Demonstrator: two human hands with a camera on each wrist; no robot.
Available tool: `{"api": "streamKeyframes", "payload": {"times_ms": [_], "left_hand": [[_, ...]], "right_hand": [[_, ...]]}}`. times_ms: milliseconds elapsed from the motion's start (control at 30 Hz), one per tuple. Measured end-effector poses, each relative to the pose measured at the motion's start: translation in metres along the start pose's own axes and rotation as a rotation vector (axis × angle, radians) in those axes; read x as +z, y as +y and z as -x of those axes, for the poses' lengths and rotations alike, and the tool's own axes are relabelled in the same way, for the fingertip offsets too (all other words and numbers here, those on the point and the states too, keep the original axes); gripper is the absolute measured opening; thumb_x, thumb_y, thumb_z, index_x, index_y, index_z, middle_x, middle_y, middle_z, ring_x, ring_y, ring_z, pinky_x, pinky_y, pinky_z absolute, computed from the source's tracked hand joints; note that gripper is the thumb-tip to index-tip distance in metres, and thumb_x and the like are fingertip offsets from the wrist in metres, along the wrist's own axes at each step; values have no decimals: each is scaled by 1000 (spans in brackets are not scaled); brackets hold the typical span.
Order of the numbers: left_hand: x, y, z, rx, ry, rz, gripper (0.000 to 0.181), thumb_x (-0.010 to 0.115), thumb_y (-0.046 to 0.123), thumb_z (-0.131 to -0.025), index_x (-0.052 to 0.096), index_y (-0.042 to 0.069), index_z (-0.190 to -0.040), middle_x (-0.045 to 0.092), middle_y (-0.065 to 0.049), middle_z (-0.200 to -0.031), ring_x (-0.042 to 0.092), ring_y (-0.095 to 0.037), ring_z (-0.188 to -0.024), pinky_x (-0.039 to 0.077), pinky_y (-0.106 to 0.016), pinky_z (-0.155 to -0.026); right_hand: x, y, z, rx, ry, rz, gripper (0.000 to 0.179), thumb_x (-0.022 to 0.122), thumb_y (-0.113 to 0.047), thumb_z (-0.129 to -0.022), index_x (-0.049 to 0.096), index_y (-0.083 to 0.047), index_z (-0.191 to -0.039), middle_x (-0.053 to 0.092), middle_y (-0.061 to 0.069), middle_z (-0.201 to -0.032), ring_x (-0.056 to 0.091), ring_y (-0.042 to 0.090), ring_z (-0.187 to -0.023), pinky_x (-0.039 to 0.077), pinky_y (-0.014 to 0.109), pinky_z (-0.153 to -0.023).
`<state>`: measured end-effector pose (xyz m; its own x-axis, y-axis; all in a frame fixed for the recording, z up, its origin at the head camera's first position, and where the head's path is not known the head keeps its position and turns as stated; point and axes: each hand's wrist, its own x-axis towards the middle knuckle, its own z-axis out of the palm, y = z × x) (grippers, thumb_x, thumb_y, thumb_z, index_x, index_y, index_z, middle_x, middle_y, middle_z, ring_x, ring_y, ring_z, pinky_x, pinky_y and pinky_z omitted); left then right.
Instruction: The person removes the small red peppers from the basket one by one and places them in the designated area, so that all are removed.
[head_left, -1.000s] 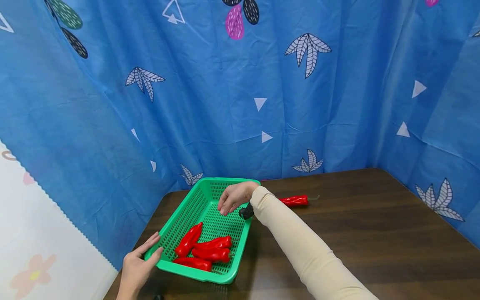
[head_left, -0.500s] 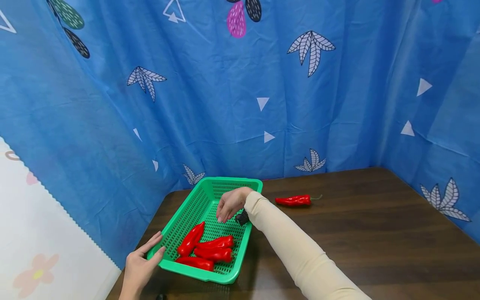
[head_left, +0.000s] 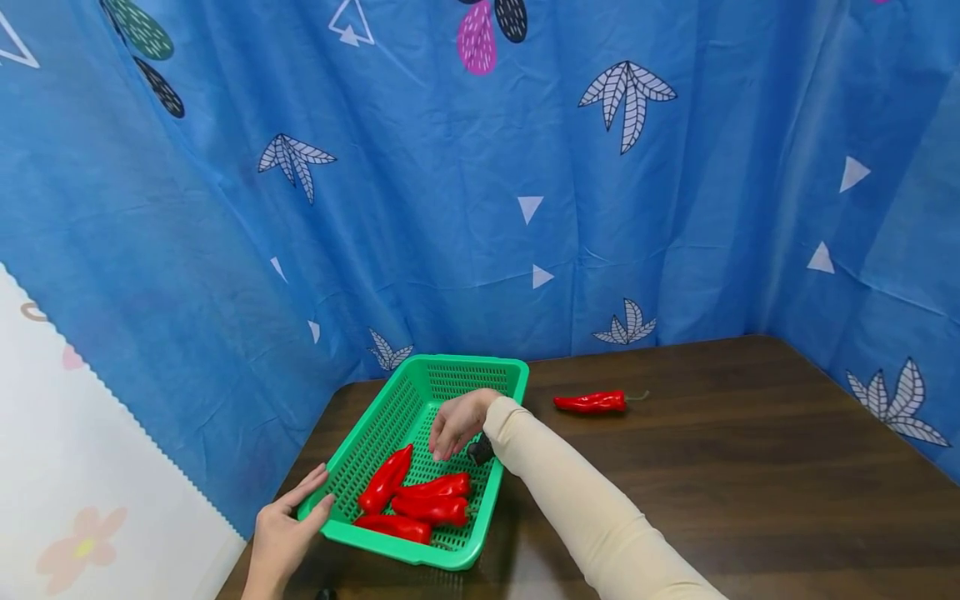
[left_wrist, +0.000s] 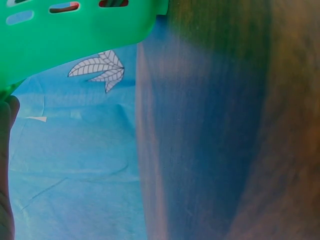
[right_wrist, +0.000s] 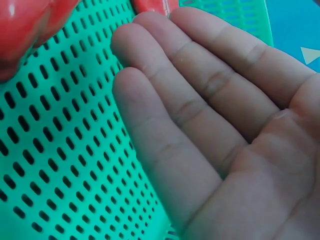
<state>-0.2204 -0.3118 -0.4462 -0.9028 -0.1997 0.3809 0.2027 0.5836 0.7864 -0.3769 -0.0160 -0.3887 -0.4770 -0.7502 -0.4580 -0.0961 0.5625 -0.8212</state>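
A green perforated plastic basket (head_left: 415, 548) stands on the table, with several red peppers lying in its near half, among them one pepper (head_left: 387, 479) leaning along the left side. My left hand (head_left: 283, 533) holds the basket's near left corner, thumb and fingers on either side of it; in the left wrist view only a bit of a finger (left_wrist: 6, 165) shows against the green wall. Inside the basket, above its floor, my right hand (head_left: 459, 423) reaches down just beyond the peppers. Its fingers (right_wrist: 185, 102) are together, nearly straight, with nothing in the palm.
Right of the basket, a single red pepper (head_left: 592, 402) with a long stem lies on the dark wooden table (head_left: 675, 467). A blue patterned curtain (head_left: 450, 208) hangs behind the table and along its sides. A small black object (head_left: 326, 594) shows at the bottom edge.
My right hand has moved down and nearer within the basket, towards the peppers. The lone pepper on the table, partly behind the sleeve earlier, is now fully visible. My left hand stays at the corner.
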Motion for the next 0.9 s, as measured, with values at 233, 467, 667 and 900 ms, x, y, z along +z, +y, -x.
{"api": "streamKeyframes", "payload": {"times_ms": [233,467,667,900], "left_hand": [[0,0,0,10,5,-4,39,79,9,-86,71,2,-124,60,24,-121,54,25,-99,52,-5,-78],[1,0,0,5,6,-11,39,79,8,-86,71,2,-123,60,23,-121,53,25,-99,51,-4,-79],[1,2,0,-1,3,-13,39,79,9,-86,71,2,-124,63,12,-128,53,26,-99,50,-4,-79],[1,0,-1,12,2,-28,40,79,10,-87,71,4,-125,64,4,-131,52,27,-99,50,-4,-79]], "right_hand": [[1,2,-1,13,-10,43,42,68,-9,-95,60,3,-135,71,5,-116,67,17,-111,51,39,-107],[3,7,-2,19,-34,125,36,68,-9,-95,64,4,-128,72,1,-106,65,7,-93,55,31,-99],[5,12,-1,36,-15,219,35,70,-14,-93,68,-3,-126,73,-2,-103,66,6,-91,55,24,-90],[6,17,1,32,-4,242,25,73,-15,-91,74,-6,-114,71,-8,-84,63,2,-79,54,17,-76]]}}
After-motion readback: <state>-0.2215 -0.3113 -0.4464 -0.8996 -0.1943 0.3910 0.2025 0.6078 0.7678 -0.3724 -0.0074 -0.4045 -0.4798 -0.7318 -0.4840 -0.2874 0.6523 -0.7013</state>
